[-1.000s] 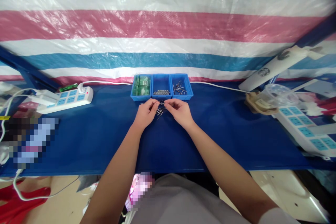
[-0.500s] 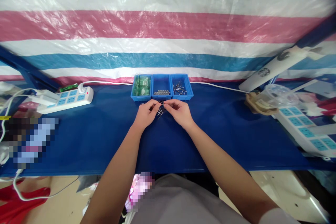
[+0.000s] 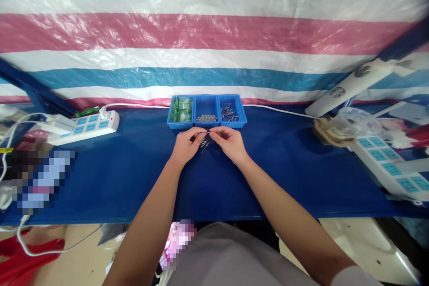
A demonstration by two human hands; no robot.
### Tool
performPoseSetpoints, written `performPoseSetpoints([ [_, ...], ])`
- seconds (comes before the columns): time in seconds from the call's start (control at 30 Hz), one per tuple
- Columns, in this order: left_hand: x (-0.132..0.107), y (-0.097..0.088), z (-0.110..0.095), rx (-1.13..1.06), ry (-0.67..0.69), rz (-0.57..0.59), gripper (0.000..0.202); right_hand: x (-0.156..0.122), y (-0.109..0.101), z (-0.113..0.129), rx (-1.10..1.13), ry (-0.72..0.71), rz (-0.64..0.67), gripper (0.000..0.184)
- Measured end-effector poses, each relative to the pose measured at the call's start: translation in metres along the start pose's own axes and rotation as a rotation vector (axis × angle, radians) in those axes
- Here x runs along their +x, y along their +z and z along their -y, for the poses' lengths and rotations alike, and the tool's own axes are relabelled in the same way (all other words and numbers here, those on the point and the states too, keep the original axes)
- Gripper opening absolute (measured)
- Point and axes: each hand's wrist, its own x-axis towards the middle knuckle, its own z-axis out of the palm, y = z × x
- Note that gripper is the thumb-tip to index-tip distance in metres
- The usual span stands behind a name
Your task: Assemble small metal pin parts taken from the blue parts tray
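My left hand (image 3: 186,144) and my right hand (image 3: 229,141) rest on the blue table (image 3: 134,174), fingertips pinched together and almost meeting over a small heap of thin metal pins (image 3: 205,143). Each pinch seems to grip a tiny part, too small to name. Just beyond the hands stand three blue bins: the left bin (image 3: 181,111) with green pieces, the middle bin (image 3: 206,111) with small silver balls, the right bin (image 3: 232,111) with dark pins.
A white power strip (image 3: 87,126) with a cable lies at the left. At the right sit another power strip (image 3: 389,165), a clear plastic cup (image 3: 355,121) and a white lamp arm (image 3: 348,86). A striped tarp (image 3: 214,31) hangs behind.
My fingertips have crept slightly closer together over the pins; otherwise nothing has moved.
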Motion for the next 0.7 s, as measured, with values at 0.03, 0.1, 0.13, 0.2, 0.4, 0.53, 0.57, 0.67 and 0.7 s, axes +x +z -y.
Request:
performPoseSetpoints([
  [0.03, 0.0002, -0.0002, 0.0002, 0.005, -0.003, 0.002, 0.025, -0.0003, 0.0002, -0.0001, -0.013, -0.007, 0.002, 0.033],
  [0.1, 0.0007, -0.0009, 0.0004, 0.022, -0.010, 0.009, 0.027, -0.0011, 0.0004, -0.0003, -0.038, -0.020, 0.004, 0.034],
  [0.13, 0.0009, -0.0014, 0.0004, 0.031, -0.014, 0.016, 0.028, -0.0014, 0.0005, -0.0004, -0.049, -0.023, 0.004, 0.034],
  [0.2, 0.0010, -0.0022, 0.0006, 0.045, -0.027, 0.039, 0.030, -0.0018, 0.0007, -0.0004, -0.058, -0.020, 0.005, 0.034],
  [0.4, 0.0003, -0.0025, -0.0006, 0.024, -0.057, 0.076, 0.028, -0.0008, 0.0003, 0.0007, -0.014, -0.006, 0.008, 0.034],
  [0.53, 0.0007, -0.0008, -0.0019, 0.007, -0.029, 0.028, 0.031, 0.0002, -0.0006, -0.0002, -0.003, 0.012, 0.006, 0.035],
  [0.57, 0.0009, -0.0004, -0.0017, 0.006, -0.020, 0.021, 0.029, 0.0004, -0.0006, -0.0008, 0.001, 0.011, 0.004, 0.035],
  [0.67, 0.0013, 0.0009, 0.0002, 0.010, -0.013, 0.008, 0.026, 0.0002, -0.0001, -0.0021, 0.001, 0.008, 0.003, 0.033],
  [0.7, 0.0012, 0.0010, 0.0010, 0.013, -0.018, 0.009, 0.025, -0.0001, 0.0002, -0.0022, -0.006, 0.006, 0.004, 0.032],
])
